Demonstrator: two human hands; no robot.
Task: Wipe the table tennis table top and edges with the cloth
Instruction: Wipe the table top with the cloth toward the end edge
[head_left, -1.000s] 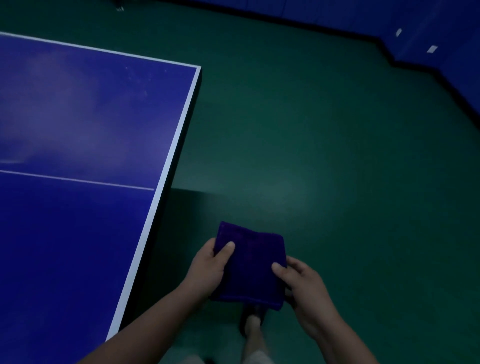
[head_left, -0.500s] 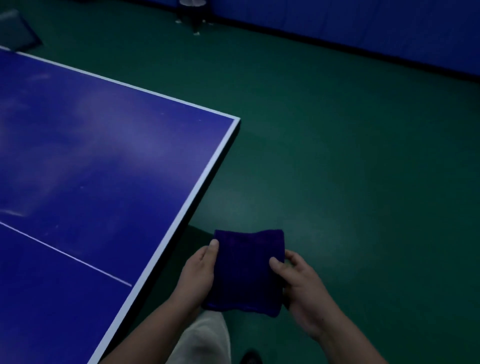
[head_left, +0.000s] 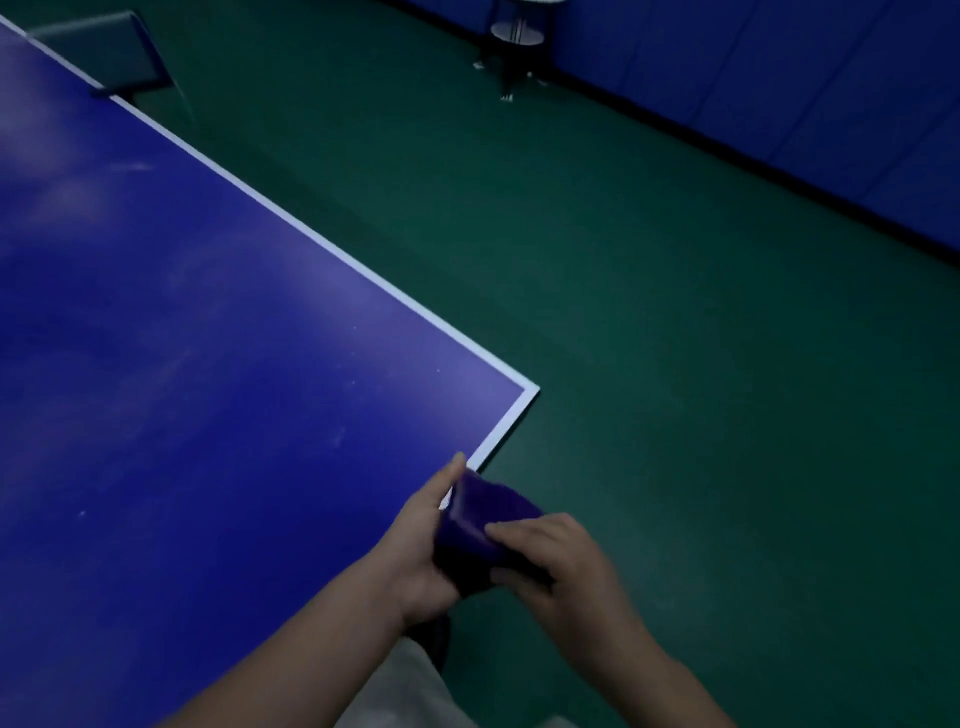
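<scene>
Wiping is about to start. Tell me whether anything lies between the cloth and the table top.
Nothing visible does. The cloth is held by the left hand and right hand beside the table top near its corner, which shows only smudges.

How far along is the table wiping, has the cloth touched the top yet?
Nothing looks wiped yet: the table top shows dull smudges and specks. In hand: both the left hand and the right hand hold the folded cloth by the near corner, at the table's edge rather than flat on the top. Left: the whole top and the white edges.
</scene>
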